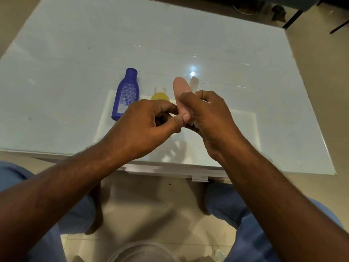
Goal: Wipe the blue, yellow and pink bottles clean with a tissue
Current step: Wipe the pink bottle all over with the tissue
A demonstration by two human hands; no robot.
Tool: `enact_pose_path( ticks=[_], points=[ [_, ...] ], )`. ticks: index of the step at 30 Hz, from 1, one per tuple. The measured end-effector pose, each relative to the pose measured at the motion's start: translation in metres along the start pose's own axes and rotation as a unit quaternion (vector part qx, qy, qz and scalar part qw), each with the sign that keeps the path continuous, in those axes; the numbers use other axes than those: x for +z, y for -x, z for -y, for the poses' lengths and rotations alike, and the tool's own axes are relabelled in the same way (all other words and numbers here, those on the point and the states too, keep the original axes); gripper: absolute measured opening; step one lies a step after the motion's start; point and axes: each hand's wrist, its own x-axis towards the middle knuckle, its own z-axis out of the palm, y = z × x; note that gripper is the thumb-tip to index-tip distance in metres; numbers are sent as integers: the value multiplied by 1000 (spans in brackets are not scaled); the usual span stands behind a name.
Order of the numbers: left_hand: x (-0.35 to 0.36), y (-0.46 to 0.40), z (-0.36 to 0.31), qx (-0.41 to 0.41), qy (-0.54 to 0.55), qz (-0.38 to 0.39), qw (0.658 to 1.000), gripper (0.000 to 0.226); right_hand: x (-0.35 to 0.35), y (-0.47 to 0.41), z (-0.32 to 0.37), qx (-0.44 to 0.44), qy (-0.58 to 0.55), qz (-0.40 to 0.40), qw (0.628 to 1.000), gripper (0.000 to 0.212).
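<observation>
- Your pink bottle (181, 91) is up off the surface (75, 53), held between both hands; its long axis runs nearly away from you, rounded end pointing to the far side and leaning slightly left.
- Your left hand (147, 127) has its grip on the bottle's near end, thumb and fingers pinching it.
- Your right hand (205, 118) is curled against the bottle's right side with the tissue (194, 84) in its grip; a white strip of tissue sticks out past the fingers, just beside the bottle.
- The blue bottle (126, 93) lies flat on the surface, left of your hands, cap end pointing away from you.
- The yellow bottle (160, 94) sits between the blue and pink ones, white cap to the far side, its body partly hidden by your left hand.
- You cannot tell what any bottle holds.
</observation>
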Motion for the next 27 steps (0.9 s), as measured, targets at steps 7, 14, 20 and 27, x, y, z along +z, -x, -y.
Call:
enact_pose_path(
  ticks=[7, 14, 20, 27],
  points=[
    [-1, 0, -2, -3, 3, -6, 1000, 46, 1, 1, 1, 4, 4, -1, 1000, 50],
    [-1, 0, -1, 1, 4, -7, 1000, 47, 1, 0, 1, 4, 3, 1, 1000, 53],
    [-1, 0, -2, -1, 5, -8, 1000, 47, 1, -1, 1, 1, -2, 2, 1000, 51],
    [-2, 0, -2, 1, 2, -7, 1000, 46, 0, -1, 1, 4, -10, 2, 1000, 48]
  ],
)
